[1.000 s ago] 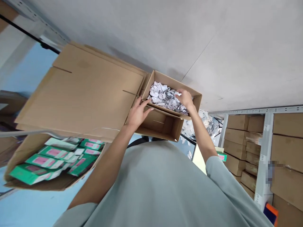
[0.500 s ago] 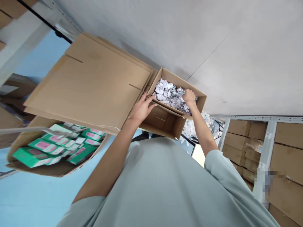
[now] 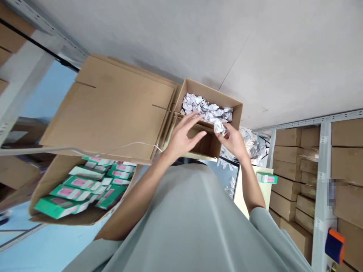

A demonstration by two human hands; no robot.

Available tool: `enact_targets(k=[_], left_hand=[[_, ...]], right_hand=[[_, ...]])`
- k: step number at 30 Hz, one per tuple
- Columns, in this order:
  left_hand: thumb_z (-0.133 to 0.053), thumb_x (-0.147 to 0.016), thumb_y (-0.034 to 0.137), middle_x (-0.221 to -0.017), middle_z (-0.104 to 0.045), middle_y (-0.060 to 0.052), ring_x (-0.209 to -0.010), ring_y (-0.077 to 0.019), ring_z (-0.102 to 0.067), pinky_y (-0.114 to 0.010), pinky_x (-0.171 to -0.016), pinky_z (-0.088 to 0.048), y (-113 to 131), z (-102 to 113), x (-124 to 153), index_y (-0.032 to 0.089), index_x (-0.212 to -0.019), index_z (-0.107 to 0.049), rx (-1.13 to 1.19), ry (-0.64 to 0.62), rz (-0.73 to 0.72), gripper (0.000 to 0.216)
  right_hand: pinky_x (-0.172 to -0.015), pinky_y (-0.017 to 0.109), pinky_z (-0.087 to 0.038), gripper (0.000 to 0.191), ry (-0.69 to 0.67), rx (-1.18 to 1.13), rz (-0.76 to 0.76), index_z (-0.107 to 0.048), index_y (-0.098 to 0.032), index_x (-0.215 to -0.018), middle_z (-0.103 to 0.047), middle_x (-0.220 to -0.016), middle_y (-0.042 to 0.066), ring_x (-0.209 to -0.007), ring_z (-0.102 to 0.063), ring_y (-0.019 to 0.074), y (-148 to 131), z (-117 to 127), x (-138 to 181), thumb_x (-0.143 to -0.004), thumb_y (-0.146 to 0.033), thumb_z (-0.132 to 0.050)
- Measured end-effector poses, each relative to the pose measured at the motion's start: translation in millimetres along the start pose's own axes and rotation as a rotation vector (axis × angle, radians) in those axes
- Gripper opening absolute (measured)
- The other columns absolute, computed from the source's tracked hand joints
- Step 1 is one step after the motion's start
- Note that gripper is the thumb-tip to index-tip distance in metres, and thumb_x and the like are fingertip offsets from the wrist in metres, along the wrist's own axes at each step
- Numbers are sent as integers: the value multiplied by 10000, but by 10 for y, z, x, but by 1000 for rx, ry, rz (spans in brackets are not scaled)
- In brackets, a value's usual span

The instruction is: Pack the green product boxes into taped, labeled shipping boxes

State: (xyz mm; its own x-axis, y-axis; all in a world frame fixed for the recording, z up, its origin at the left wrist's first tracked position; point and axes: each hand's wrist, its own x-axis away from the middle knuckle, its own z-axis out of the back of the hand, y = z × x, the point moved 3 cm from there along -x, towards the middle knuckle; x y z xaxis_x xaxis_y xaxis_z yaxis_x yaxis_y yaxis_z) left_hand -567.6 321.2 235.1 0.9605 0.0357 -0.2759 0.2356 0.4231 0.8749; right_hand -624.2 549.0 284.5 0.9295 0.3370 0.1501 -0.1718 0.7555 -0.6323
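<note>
Paper (image 3: pixel 219 126), crumpled, looks light and soft, pinched at one edge by right hand (image 3: pixel 234 139); left hand (image 3: pixel 183 138) is spread above the box (image 3: pixel 236 109).

A pale grey wall (image 3: pixel 255 49) with faint panel seams fills the upper part of the view under even, soft light. On the right stands a grey metal shelf rack (image 3: pixel 321 177) stacked with closed brown cartons (image 3: pixel 286 147). A light blue floor (image 3: pixel 42 245) shows at lower left, with another metal rack upright (image 3: pixel 19 87) at the far left.
</note>
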Motion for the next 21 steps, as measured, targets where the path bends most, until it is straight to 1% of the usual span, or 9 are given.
enact_targets(k=[2,4,6,9,11,13,16,18,21], left_hand=[[-652,-1079,530,-1643,-607,-99,-1490,-286,-620,-484,-1295,-490,226,-28,61,292,-1490,-708,88,-13,-42,479],[-653,-1085,510,-1513,-702,-93,-1386,-265,-694,-455,-1239,-548,307,-48,128,282,-1345,-787,136,6,-29,371],[-636,-1099,470,-1325,-783,-88,-1246,-237,-751,-415,-1136,-615,279,-46,198,255,-1230,-811,160,53,16,306],[-631,-1102,429,-1135,-807,-69,-1052,-198,-770,-327,-928,-657,188,7,300,220,-1122,-794,176,127,79,266],[-651,-1091,428,-1085,-799,-59,-989,-183,-762,-297,-859,-646,182,63,351,213,-1083,-785,188,140,90,253],[-664,-1085,439,-1061,-793,-52,-963,-176,-757,-293,-843,-641,237,129,384,214,-1068,-786,217,136,78,256],[-686,-1073,495,-1056,-800,-49,-946,-175,-764,-303,-840,-647,377,255,414,230,-1072,-801,263,132,54,289],[-687,-1069,539,-1086,-813,-54,-931,-175,-776,-313,-844,-655,450,364,429,245,-1127,-810,290,152,66,324],[-654,-1085,577,-1112,-825,-48,-882,-159,-787,-313,-832,-659,491,588,455,265,-1199,-806,333,290,100,364]], right_hand=[[-772,344,-595,377,-47,-85,20,-748,-232,-1306,-780,-892,11,-727,-718,222,-105,-95,162,-954,-367,-723],[-736,325,-594,387,-74,-188,12,-735,-246,-1331,-774,-880,-3,-711,-710,204,-186,-200,280,-968,-381,-725],[-709,314,-601,488,-68,-282,-4,-692,-255,-1415,-772,-882,-11,-707,-708,195,-242,-287,372,-962,-424,-764],[-730,318,-635,681,-45,-374,12,-617,-268,-1518,-796,-983,3,-756,-735,195,-307,-367,484,-916,-485,-849],[-770,325,-655,649,-25,-386,49,-637,-278,-1493,-805,-1061,16,-797,-753,193,-352,-387,546,-922,-496,-855],[-804,329,-663,535,11,-346,95,-685,-281,-1426,-809,-1090,21,-816,-760,190,-411,-383,599,-954,-485,-831],[-833,340,-677,434,105,-265,186,-719,-271,-1379,-820,-1136,36,-841,-771,192,-565,-293,705,-990,-445,-799],[-851,361,-690,403,181,-236,268,-734,-268,-1370,-824,-1200,52,-892,-791,208,-723,-145,835,-995,-401,-799],[-819,383,-711,448,288,-221,389,-752,-309,-1396,-831,-1225,43,-945,-814,237,-988,208,1144,-958,-314,-850]])
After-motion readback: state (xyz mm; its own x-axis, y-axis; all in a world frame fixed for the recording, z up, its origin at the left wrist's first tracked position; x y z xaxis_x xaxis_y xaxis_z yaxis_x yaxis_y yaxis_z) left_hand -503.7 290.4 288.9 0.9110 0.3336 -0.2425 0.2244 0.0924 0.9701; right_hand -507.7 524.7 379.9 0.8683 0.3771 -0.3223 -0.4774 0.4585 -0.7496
